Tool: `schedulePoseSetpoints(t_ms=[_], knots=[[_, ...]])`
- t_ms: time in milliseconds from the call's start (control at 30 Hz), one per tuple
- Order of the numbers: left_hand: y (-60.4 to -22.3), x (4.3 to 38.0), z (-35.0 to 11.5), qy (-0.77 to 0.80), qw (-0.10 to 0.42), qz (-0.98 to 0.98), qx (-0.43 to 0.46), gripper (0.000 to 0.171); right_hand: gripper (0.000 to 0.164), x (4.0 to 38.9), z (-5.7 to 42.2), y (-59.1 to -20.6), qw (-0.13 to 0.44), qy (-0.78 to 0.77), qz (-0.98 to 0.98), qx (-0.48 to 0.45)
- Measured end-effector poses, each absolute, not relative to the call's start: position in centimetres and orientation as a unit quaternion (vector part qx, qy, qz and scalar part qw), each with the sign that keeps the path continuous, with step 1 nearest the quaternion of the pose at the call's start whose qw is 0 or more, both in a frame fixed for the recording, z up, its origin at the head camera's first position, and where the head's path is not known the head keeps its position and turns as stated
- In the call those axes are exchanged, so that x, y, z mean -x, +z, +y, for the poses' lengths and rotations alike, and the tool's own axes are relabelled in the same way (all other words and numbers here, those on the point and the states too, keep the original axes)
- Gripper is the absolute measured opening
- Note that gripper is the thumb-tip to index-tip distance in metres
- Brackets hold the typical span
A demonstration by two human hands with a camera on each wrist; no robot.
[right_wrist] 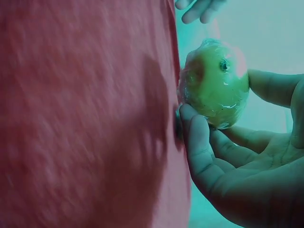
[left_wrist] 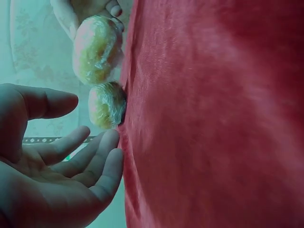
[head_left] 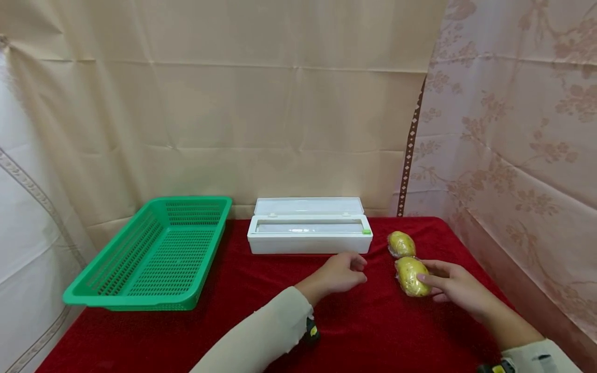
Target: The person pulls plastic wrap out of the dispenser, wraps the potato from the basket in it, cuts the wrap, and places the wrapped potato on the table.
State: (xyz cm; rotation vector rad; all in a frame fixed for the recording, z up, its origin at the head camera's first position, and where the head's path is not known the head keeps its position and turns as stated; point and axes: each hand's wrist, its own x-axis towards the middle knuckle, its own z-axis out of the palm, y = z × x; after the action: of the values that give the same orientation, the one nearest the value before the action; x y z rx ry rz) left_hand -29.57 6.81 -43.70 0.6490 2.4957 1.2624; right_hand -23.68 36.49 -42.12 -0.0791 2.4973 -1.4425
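Note:
My right hand (head_left: 459,290) holds a yellow potato (head_left: 413,277) wrapped in clear cling film, thumb on its near side and fingers round the other. In the right wrist view the wrapped potato (right_wrist: 216,85) sits between thumb and fingertips, close to the red cloth. A second film-wrapped potato (head_left: 401,244) lies just behind it on the cloth. My left hand (head_left: 342,272) is to the left of both, holding nothing, its fingers loosely bent and apart from the thumb. Behind the left hand stands a white cling film dispenser (head_left: 310,243), lid raised, with a roll inside.
A green slotted plastic basket (head_left: 191,300) stands on the left of the table, with nothing in it. Red cloth (head_left: 359,331) covers the table. A beige curtain (head_left: 280,114) hangs along the back and a flowered one (head_left: 527,155) on the right. A green slider (head_left: 366,231) sits on the dispenser's edge.

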Motion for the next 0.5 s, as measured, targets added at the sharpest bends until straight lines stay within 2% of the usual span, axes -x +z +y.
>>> schedulePoseSetpoints(t_ms=[267,500], knots=[[-43.4,31.1,11.2,0.392,0.127,0.873,-0.262,0.052,0.078,24.5,39.7,-40.5,0.094,-0.471,0.877,-0.011],[-44.0,32.3,15.0,0.306,0.066,0.896,-0.315,0.07,0.079,26.5,40.9,-39.7,0.044,-0.489,0.871,-0.036]])
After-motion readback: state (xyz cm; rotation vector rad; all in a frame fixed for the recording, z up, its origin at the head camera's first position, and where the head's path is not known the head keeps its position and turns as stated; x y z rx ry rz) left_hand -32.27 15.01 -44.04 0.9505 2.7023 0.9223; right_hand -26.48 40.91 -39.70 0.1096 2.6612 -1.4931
